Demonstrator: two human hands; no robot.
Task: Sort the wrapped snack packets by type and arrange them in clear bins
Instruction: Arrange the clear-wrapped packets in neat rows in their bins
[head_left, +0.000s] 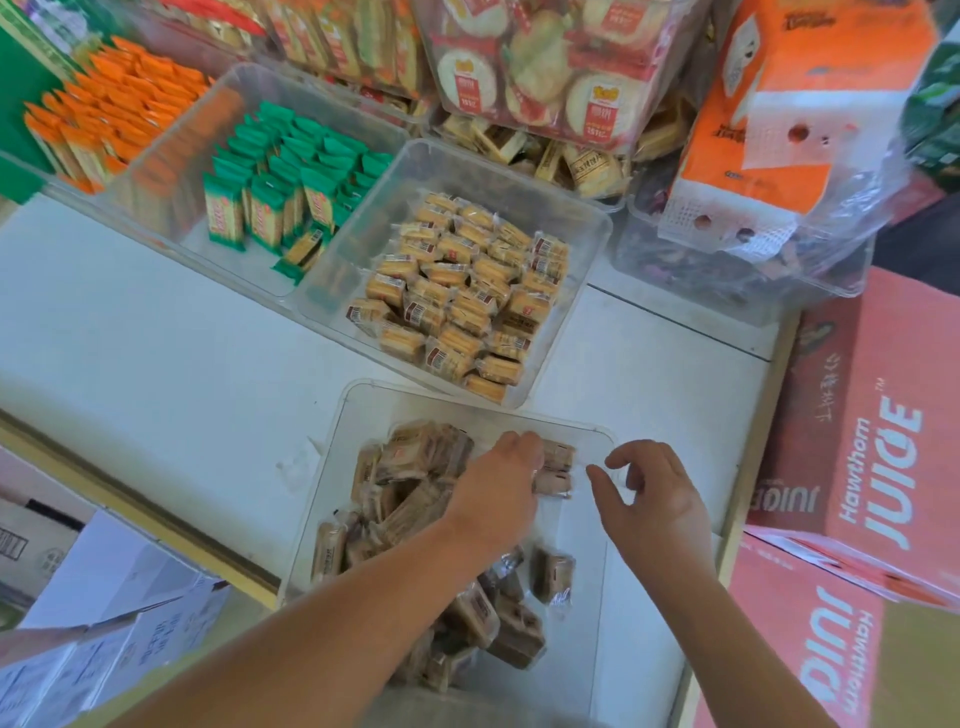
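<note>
Left hand (498, 475): reaches into the near clear bin (358, 400), back of hand up, fingers bent down onto two brown packets (557, 467) at the bin's far right corner. The fingertips are hidden, so I cannot tell whether they grip or only touch. Right hand (660, 493): hovers over the bin's right rim, just beside those two packets, with fingers loosely curled, thumb and forefinger apart, holding nothing. The bin is thin, rigid, see-through plastic with rounded corners. The heap of brown packets (415, 457) inside is small, blocky and wrapped in crinkled film; it lies loose and unaligned under and left of the left forearm, which covers the middle of it. Just beyond, a second clear bin (358, 260) holds tan biscuit packets (457, 291), squarish with glossy film, laid in rough rows. Left of it, a third bin (249, 78) has green packets (280, 202) standing on end, with orange packets (114, 114) further left. Behind, a bag of round crackers (524, 78) leans over the bins. To the right, an orange-and-white pack (789, 104) in a thin plastic bag sits on a fourth bin (727, 280). Pink juice boxes (878, 441) are stacked along the right edge of the white table (156, 322). A white cardboard box (114, 613) is at lower left.
</note>
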